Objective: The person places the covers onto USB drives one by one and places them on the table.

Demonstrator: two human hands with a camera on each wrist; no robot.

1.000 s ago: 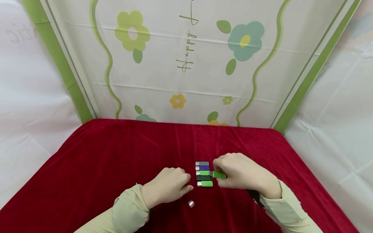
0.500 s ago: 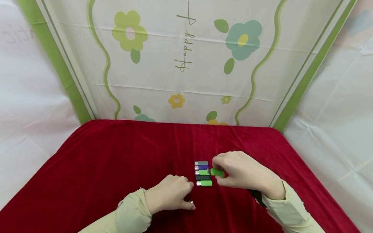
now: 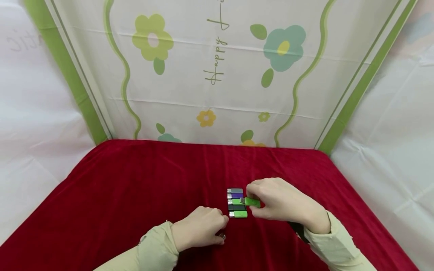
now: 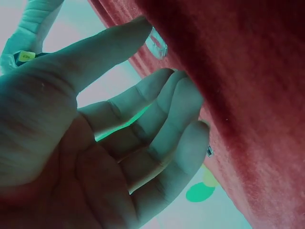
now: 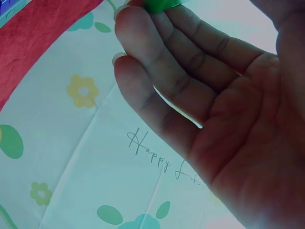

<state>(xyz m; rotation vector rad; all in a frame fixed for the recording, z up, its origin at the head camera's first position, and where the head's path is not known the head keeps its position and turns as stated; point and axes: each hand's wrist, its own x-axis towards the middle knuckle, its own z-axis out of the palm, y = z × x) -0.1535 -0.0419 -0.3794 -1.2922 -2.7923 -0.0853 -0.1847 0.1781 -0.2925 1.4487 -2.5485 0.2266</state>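
Note:
My right hand (image 3: 281,199) pinches a green USB flash drive (image 3: 252,202) between thumb and fingers, its bare metal plug pointing left over the row of drives. In the right wrist view, only a green edge of this drive (image 5: 159,5) shows at the fingertips. My left hand (image 3: 203,227) is low over the cloth, around a small shiny cap (image 3: 222,236). In the left wrist view, the thumb tip is right at this clear, silvery cap (image 4: 157,44), while the loosely bent fingers stand apart from it.
Several USB drives lie side by side between the hands: a grey one (image 3: 235,191), a purple one (image 3: 236,195), a black one (image 3: 236,207) and green ones, the nearest green drive (image 3: 239,214) at the front. Red velvet cloth (image 3: 152,180) covers the table, with a flowered curtain (image 3: 217,94) behind.
My left hand has come toward me and slightly right, from beside the drives to the cap. The green drive in my right hand has shifted slightly left over the row.

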